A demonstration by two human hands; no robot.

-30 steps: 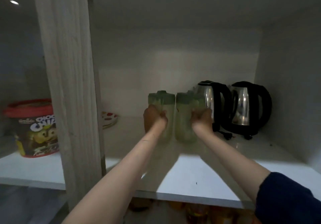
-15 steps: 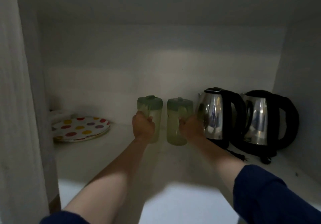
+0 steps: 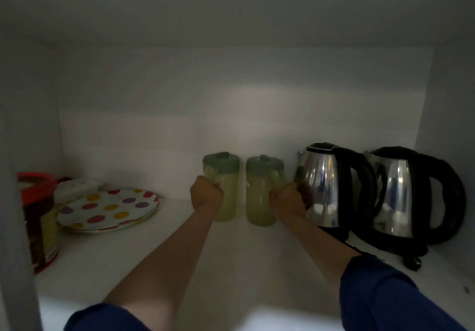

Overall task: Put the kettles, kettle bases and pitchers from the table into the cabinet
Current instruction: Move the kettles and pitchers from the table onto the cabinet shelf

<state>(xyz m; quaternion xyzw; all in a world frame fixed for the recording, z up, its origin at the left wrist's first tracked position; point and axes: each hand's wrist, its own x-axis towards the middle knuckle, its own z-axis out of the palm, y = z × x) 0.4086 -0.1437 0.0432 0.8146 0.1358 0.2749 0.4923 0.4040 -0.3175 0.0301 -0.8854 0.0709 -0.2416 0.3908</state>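
Observation:
Two pale green pitchers with darker green lids stand side by side at the back of the white cabinet shelf (image 3: pixel 180 258). My left hand (image 3: pixel 205 195) grips the handle of the left pitcher (image 3: pixel 226 192). My right hand (image 3: pixel 289 199) grips the handle of the right pitcher (image 3: pixel 259 197). Both pitchers appear to rest on the shelf, a small gap between them. To their right stand two steel kettles with black handles on black bases: the nearer kettle (image 3: pixel 326 184) almost touches my right hand, and the second kettle (image 3: pixel 408 192) sits by the right wall.
A polka-dot plate (image 3: pixel 108 208) lies at the left of the shelf, with a white lidded container (image 3: pixel 77 188) behind it and a red-lidded tub (image 3: pixel 38 217) at the far left. A black cord and plug (image 3: pixel 411 261) trail in front of the right kettle.
Both hands have carried the pitchers deeper into the cabinet, to the back of the shelf beside the kettles. My view has moved inside the cabinet and the plate has come into sight.

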